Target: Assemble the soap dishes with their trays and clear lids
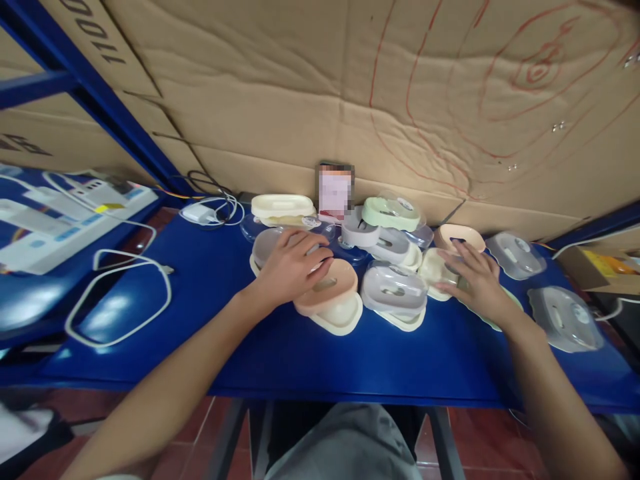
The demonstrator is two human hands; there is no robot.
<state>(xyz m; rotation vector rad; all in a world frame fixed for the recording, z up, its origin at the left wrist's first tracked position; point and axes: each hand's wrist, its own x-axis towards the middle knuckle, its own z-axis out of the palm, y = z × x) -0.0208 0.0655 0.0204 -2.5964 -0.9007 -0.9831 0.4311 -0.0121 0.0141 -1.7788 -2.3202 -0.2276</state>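
Note:
My left hand (295,263) hovers over or rests on the pile, its fingers bent and apart. Partly hidden behind it is a grey oval plastic piece (267,245). Just below its fingers lies a peach oval plastic box (336,287) with a slot, on a cream tray (343,318). My right hand (477,280) has its fingers spread above a cream piece (434,270) and a pale green piece (513,300), largely covered by the hand. I cannot tell whether it touches them. Between the hands sits a grey slotted box (395,288) on a cream base (407,321).
Behind are a cream box (283,207), a green box (393,212), a peach box (467,235) and an upright phone (336,190). Grey boxes with clear covers (567,320) lie at right. On the left are a white cable (167,293), charger (199,213) and power strip (75,227). Cardboard (250,100) walls the blue table (300,367).

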